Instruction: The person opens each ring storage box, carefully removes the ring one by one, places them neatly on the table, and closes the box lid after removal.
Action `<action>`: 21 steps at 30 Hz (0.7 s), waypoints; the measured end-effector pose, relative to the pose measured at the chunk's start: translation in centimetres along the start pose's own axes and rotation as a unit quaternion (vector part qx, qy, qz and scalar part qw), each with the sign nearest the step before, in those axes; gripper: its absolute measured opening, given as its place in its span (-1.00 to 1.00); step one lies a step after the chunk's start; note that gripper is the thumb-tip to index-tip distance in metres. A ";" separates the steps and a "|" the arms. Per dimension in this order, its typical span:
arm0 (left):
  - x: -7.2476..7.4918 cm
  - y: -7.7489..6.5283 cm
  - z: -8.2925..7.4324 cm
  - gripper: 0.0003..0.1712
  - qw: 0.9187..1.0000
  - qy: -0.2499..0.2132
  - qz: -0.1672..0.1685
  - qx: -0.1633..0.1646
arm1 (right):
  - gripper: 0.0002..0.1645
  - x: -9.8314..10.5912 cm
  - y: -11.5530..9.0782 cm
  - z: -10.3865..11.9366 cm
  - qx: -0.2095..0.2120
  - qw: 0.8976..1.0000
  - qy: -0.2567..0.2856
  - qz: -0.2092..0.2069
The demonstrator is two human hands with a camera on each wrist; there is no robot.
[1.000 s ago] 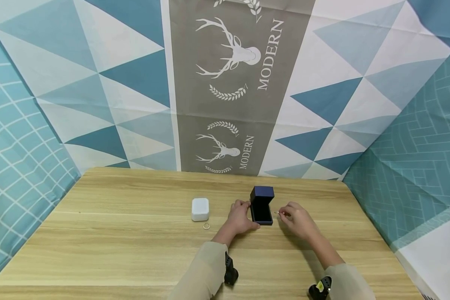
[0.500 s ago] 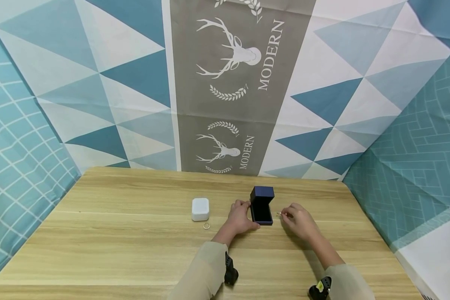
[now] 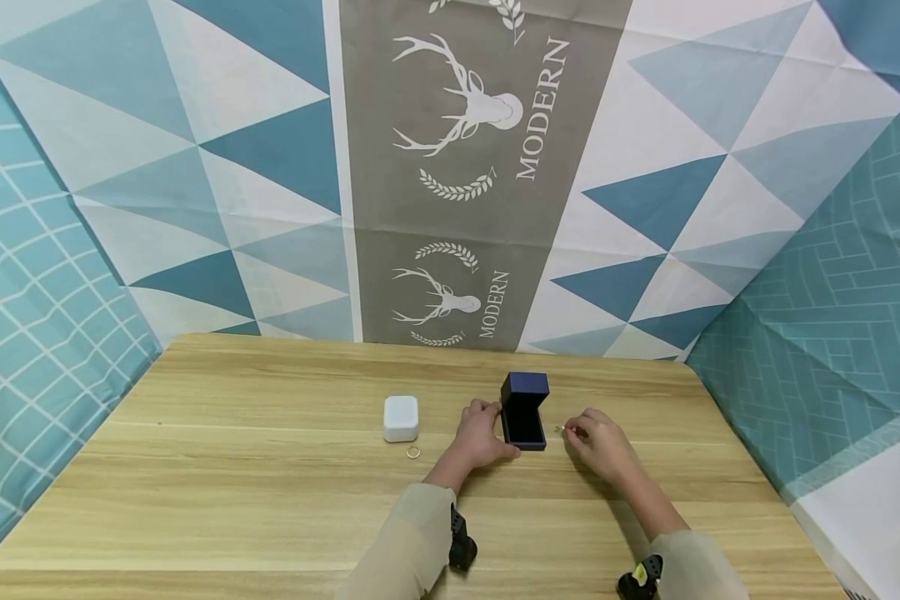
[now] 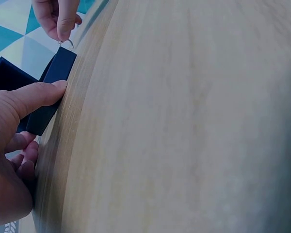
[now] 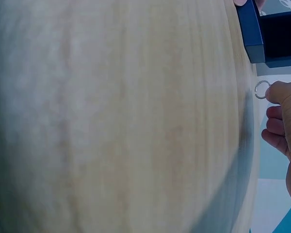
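A dark blue ring box [image 3: 527,385] stands on the table with its lid raised and its black inside facing the person. My left hand [image 3: 478,437] grips the base from the left, thumb along the front side as the left wrist view shows. Right of the box, my right hand [image 3: 600,442] pinches a small silver ring [image 5: 256,89] between thumb and fingertips. The ring sticks out toward the box, a short gap away in the right wrist view. The other fingers of the right hand are curled in.
To the left stands a small white box [image 3: 401,421] with rounded corners. Another ring [image 3: 413,458] lies on the wooden table [image 3: 232,483] just in front of it. Patterned cloths hang behind and at both sides of the table.
The right hand has shifted slightly to the right, away from the box, with the ring in its fingertips. The left hand and the ring box have stayed put.
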State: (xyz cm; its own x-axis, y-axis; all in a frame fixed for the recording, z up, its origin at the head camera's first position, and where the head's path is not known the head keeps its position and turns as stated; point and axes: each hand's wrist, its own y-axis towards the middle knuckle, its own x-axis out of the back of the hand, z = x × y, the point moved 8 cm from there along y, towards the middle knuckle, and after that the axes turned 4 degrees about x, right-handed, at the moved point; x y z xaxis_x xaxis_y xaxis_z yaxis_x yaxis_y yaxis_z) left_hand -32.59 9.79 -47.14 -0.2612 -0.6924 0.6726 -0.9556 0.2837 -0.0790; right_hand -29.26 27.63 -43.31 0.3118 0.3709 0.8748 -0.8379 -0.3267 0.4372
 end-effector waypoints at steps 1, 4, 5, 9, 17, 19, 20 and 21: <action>0.0 0.0 0.0 -0.03 1.000 0.000 -0.001 -0.001 | -0.95 0.0 0.0 0.0 0.001 1.000 0.000 -0.001; 0.0 0.0 0.0 -0.04 1.000 0.001 -0.001 0.000 | -0.94 -0.1 -0.1 0.0 0.007 1.000 0.001 -0.008; 0.0 0.0 0.0 -0.04 1.000 0.002 -0.002 0.000 | -0.94 -0.1 -0.1 0.0 0.009 1.000 0.001 -0.011; 0.0 0.0 0.0 -0.04 1.000 0.000 -0.003 -0.001 | -0.92 -0.2 -0.2 0.1 0.024 0.999 -0.002 -0.026; 0.1 -0.1 -0.1 -0.05 1.000 -0.002 -0.003 -0.002 | -0.91 -0.4 -0.2 0.2 0.029 0.999 -0.008 -0.019; 0.1 -0.2 -0.1 -0.05 1.000 -0.003 -0.003 -0.003 | -0.92 -0.5 -0.2 0.3 0.023 1.000 -0.009 -0.010; 0.1 -0.2 -0.1 -0.05 1.000 -0.002 -0.004 -0.003 | -0.92 -0.5 -0.2 0.3 0.019 1.000 -0.009 -0.006; 0.1 -0.2 -0.1 -0.05 1.000 -0.001 -0.004 -0.003 | -0.92 -0.5 -0.2 0.3 0.017 1.000 -0.010 -0.002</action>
State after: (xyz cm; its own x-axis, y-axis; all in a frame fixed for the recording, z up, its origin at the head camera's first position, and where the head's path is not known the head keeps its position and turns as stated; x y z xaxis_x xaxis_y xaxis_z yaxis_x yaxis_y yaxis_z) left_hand -32.45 9.70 -46.98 -0.2533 -0.6967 0.6712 -0.9571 0.2813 -0.0692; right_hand -29.15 27.21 -43.77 0.3248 0.3550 0.8766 -0.8210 -0.3544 0.4477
